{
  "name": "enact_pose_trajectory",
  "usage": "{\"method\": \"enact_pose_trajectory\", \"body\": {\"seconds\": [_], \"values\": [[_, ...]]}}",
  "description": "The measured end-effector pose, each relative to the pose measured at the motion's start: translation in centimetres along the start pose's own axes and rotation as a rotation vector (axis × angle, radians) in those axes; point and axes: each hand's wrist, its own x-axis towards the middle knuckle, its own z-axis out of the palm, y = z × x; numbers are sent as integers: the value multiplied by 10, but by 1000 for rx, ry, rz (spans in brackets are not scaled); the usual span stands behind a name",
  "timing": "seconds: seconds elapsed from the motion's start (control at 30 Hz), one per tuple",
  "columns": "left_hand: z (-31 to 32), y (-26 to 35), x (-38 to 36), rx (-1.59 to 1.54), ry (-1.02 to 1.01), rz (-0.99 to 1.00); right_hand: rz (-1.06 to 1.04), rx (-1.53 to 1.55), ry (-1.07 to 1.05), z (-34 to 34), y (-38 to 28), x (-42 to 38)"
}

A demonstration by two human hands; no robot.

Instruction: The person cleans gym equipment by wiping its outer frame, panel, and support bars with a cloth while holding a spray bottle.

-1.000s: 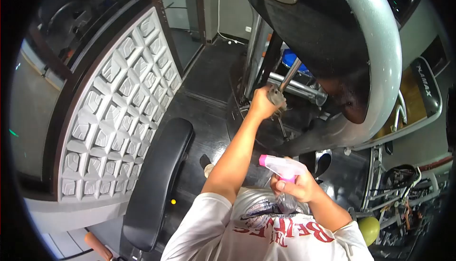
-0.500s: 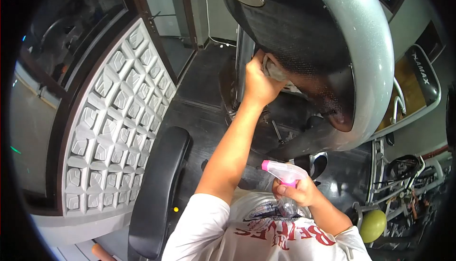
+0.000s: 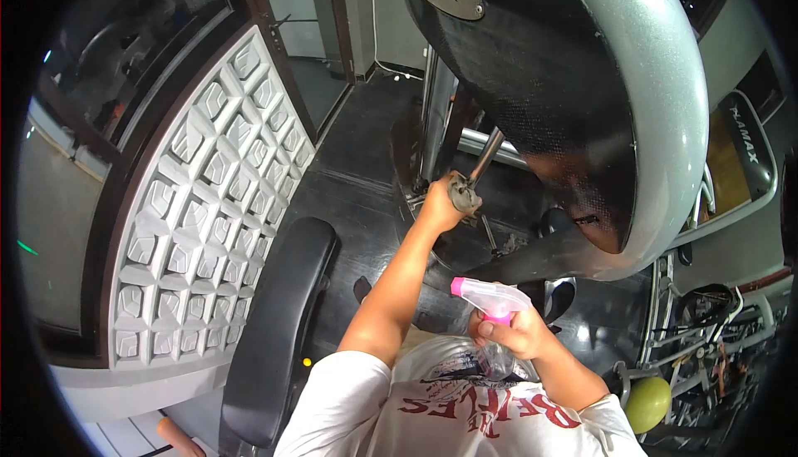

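One spray bottle (image 3: 497,299), nozzle leftward, long axis toward you.
Your right hand (image 3: 514,332) grips it; your left hand (image 3: 440,204) clutches one cloth (image 3: 463,195).

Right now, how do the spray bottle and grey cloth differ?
Look: the spray bottle is see-through with pink parts; the grey cloth is bunched up.
Pose: bottle near the shirt, nozzle pointing left; cloth farther out, by the metal rod.
Shared: both hand-held, bottle in the right hand, cloth in the left hand.

pink-and-clear spray bottle (image 3: 499,301), red-lettered white shirt (image 3: 465,417), yellow-green ball (image 3: 647,405), black pad (image 3: 278,332)
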Motion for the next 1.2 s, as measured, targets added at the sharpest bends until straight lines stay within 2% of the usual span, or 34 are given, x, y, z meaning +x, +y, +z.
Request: {"method": "enact_pose_trajectory", "body": {"seconds": [0.1, 0.27, 0.37, 0.47, 0.6, 0.77, 0.87, 0.93, 1.07, 1.17, 1.2], "values": [[7, -2, -5, -63, 47, -36, -28, 6, -23, 4, 1, 2], [22, -20, -13, 10, 216, 58, 14, 69, -15, 7, 3, 0], [22, -22, -19, -31, 209, 14, 15, 31, -19, 10, 2, -4], [26, -30, -27, 180, 254, -26, -25, 52, -21, 11, 4, -11], [33, -57, -40, 329, 220, -190, -30, 87, 18, 9, 4, -22], [34, -43, -36, 265, 239, -169, -3, 64, 104, 10, -4, -36], [34, -32, -27, 151, 277, -110, -84, 133, 43, 5, 0, -35], [24, 4, -12, 91, 288, -75, -81, 124, 15, 2, -1, -29], [0, 114, 8, -31, 297, 6, -103, 118, -37, 8, -8, -18], [-14, 145, 33, 11, 353, 296, -103, 118, -57, 16, -12, -13], [-16, 147, 32, 20, 349, 306, -107, 90, -54, 18, -12, -13]]}}
